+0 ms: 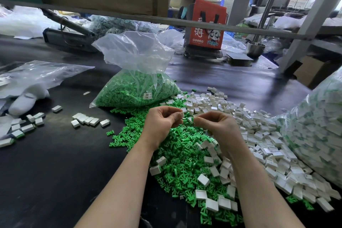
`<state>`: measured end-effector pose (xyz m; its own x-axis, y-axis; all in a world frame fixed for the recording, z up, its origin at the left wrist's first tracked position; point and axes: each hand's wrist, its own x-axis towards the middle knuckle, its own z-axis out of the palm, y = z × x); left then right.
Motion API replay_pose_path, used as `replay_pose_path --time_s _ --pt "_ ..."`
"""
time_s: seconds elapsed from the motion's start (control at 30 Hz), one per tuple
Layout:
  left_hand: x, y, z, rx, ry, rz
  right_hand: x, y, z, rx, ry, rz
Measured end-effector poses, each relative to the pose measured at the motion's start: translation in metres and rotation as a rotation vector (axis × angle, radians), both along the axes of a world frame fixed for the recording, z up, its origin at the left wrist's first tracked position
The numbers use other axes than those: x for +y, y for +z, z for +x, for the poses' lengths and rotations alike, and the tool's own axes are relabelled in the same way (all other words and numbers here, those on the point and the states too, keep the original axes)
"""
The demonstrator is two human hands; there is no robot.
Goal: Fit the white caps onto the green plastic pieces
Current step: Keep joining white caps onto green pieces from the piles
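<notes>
My left hand (162, 120) and my right hand (214, 124) are raised close together above a heap of small green plastic pieces (185, 157). Between my left fingertips sits a white cap (183, 111). My right fingertips pinch a small piece with a green edge (192, 120); most of it is hidden by the fingers. To the right spreads a heap of loose white caps (259, 135). Some white caps lie scattered on the green heap.
A clear bag of green pieces (137, 90) stands open behind my hands. A large bag of capped pieces (318, 127) bulges at the right. Capped pieces (88, 120) lie in groups at the left on the dark table (55, 172). A person sits behind an orange bag (205, 24).
</notes>
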<state>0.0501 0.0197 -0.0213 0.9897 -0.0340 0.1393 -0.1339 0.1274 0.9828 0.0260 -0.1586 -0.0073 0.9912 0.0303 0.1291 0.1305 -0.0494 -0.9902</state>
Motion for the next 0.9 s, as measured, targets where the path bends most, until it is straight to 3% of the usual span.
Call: replay_pose_path --time_s 0.1,0.2,0.27,0.33,0.43,0.53,0.7,0.9 --pt "0.004 0.0 0.0 0.013 0.02 -0.053 -0.011 0.011 -0.004 0.055 0.297 -0.107" --pt "0.004 0.0 0.001 0.017 0.019 -0.065 -0.015 0.023 -0.008 0.176 0.75 -0.273" --pt "0.004 -0.001 0.001 0.018 0.016 -0.063 -0.012 0.026 -0.009 0.214 0.836 -0.32" --pt "0.004 -0.001 0.0 0.016 0.009 -0.047 -0.007 0.024 -0.007 0.158 0.643 -0.348" --pt "0.003 0.0 0.0 0.014 0.01 -0.038 -0.001 0.012 0.002 0.046 0.156 -0.396" --pt "0.002 0.001 0.0 0.013 0.007 -0.038 0.008 -0.001 0.007 -0.093 -0.125 -0.647" --pt "0.001 0.002 -0.002 0.005 0.002 -0.028 0.02 -0.007 0.007 -0.053 -0.171 -0.987" --pt "0.001 0.0 -0.001 0.013 -0.011 -0.033 0.023 -0.007 0.008 -0.031 -0.16 -1.019"
